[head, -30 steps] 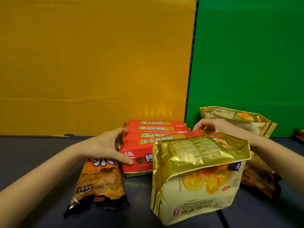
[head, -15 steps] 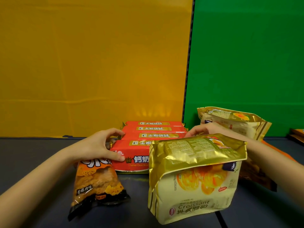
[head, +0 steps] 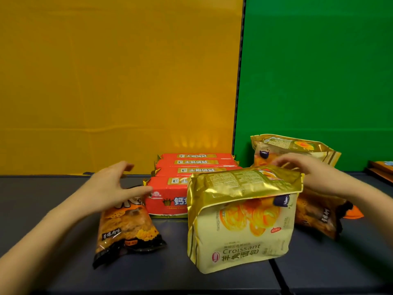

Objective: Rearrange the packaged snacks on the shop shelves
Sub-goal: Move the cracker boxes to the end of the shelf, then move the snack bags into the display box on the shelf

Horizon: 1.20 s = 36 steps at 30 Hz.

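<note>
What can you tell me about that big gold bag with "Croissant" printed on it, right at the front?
The croissant bag is glossy gold foil above and cream lower down, with pictured golden pastries, a small dark badge and a red logo beside the word "Croissant". It stands upright on the dark shelf, its printed top flap folded forward. It hides part of the front red biscuit pack. The right hand hovers behind its top edge; contact is unclear.

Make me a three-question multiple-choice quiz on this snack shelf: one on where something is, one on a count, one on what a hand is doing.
1. Where does the orange chip bag lie?
A. left of the red biscuit packs
B. on the front croissant bag
C. against the green panel

2. How many red biscuit packs show?
A. two
B. four
C. six

3. The left hand is:
A. fist
B. gripping a croissant bag
C. open, holding nothing

Answers: 1 A, it lies beside the front pack; 2 B, four labels in a row; 3 C, fingers spread apart.
</note>
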### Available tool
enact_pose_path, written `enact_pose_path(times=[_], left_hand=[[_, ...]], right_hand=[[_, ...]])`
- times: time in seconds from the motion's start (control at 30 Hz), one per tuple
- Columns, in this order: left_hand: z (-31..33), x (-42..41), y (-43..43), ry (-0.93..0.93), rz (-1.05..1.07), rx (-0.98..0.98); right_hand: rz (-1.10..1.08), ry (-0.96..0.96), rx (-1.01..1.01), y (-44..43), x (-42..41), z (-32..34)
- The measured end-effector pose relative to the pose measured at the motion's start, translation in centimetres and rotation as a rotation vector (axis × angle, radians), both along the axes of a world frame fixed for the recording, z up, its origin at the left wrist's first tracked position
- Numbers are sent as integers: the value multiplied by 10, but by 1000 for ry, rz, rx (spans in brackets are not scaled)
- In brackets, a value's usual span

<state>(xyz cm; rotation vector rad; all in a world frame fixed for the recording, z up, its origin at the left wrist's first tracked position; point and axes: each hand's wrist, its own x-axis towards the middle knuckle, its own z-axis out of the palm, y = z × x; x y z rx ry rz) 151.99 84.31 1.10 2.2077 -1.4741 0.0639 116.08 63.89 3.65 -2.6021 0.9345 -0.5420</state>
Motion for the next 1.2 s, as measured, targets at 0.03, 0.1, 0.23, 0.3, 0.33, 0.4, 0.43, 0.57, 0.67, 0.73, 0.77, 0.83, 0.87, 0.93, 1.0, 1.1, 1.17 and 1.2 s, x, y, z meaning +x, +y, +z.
enact_pose_path(times=[0.03,0.1,0.23,0.3,0.33,0.4,0.43,0.57,0.67,0.73,0.77,0.83,0.87,0.93,1.0,1.1,1.17,1.2], left_hand=[[-2,-4,9,-90,83,-7],[-9,-8,28,-185,254,47],[-23,-12,44,-52,351,261],[-25,-15,43,143,325,282],[-24,-19,42,229,314,264],[-22,-27,40,364,310,181],[-20,-33,40,419,312,144],[-21,-46,47,712,287,-8],[-26,-51,48,903,274,-105],[-29,-47,50,922,299,-176],[-29,-46,52,928,305,-209],[-31,-45,57,956,303,-265],[-32,-45,60,985,299,-288],[-35,-43,67,1078,264,-301],[-36,-41,73,1138,192,-314],[-43,-38,81,1187,137,-478],[-47,-37,88,1163,116,-621],[-47,-38,91,1146,92,-671]], right_hand=[[-49,12,-36,10,-5,5],[-147,73,-68,17,-21,4],[-257,268,-41,15,-37,-14],[-323,388,32,18,-39,-15],[-345,439,63,20,-38,-14],[-327,463,120,19,-37,-14],[-318,455,152,19,-37,-14],[-296,336,358,18,-36,-11],[-268,291,410,18,-38,-10],[-247,248,417,19,-41,-10],[-251,225,429,22,-44,-10],[-291,170,409,26,-50,-9],[-315,145,361,26,-54,-9],[-361,99,300,29,-61,-10],[-410,31,277,34,-68,-13],[-475,-90,243,59,-69,-15],[-520,-200,232,74,-70,-20],[-542,-260,239,80,-71,-23]])
